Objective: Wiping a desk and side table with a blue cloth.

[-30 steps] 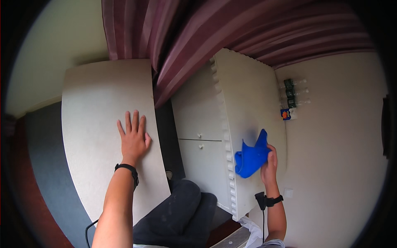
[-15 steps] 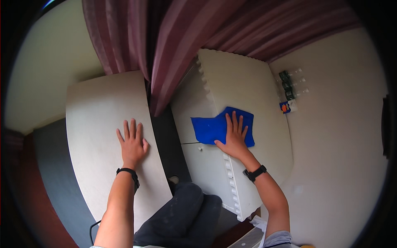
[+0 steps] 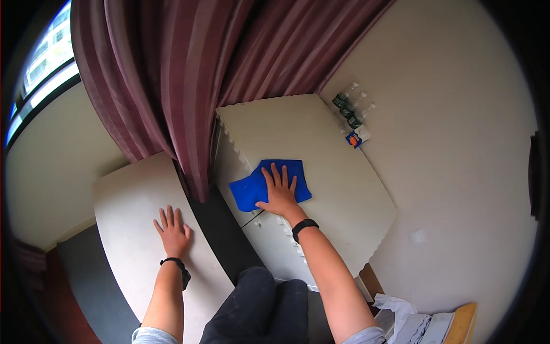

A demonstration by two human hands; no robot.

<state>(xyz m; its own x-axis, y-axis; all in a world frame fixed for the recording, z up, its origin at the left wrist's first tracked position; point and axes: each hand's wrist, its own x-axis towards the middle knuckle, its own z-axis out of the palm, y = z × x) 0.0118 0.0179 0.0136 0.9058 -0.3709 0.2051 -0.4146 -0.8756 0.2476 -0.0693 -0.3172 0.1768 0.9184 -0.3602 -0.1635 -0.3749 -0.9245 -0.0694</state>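
A blue cloth (image 3: 246, 194) lies on the top of a white cabinet (image 3: 338, 200) with a scalloped edge, its left part hanging over that edge. My right hand (image 3: 281, 192) presses flat on the cloth, palm down with the fingers spread. To the left, my left hand (image 3: 173, 234) rests palm down on a pale tabletop (image 3: 132, 229), fingers apart and nothing under them that I can see. Both wrists wear black bands.
Several clear bottles (image 3: 354, 109) and a small blue and white packet (image 3: 358, 137) stand at the cabinet's far right edge, against the wall. Striped purple curtains (image 3: 189, 74) hang behind. A window (image 3: 46, 63) shows at upper left; white fabric (image 3: 401, 309) lies at lower right.
The view has shifted and tilted, bringing the window and more of the lower right into sight. Both hands remain flat, the right on the cloth and the left on the tabletop.
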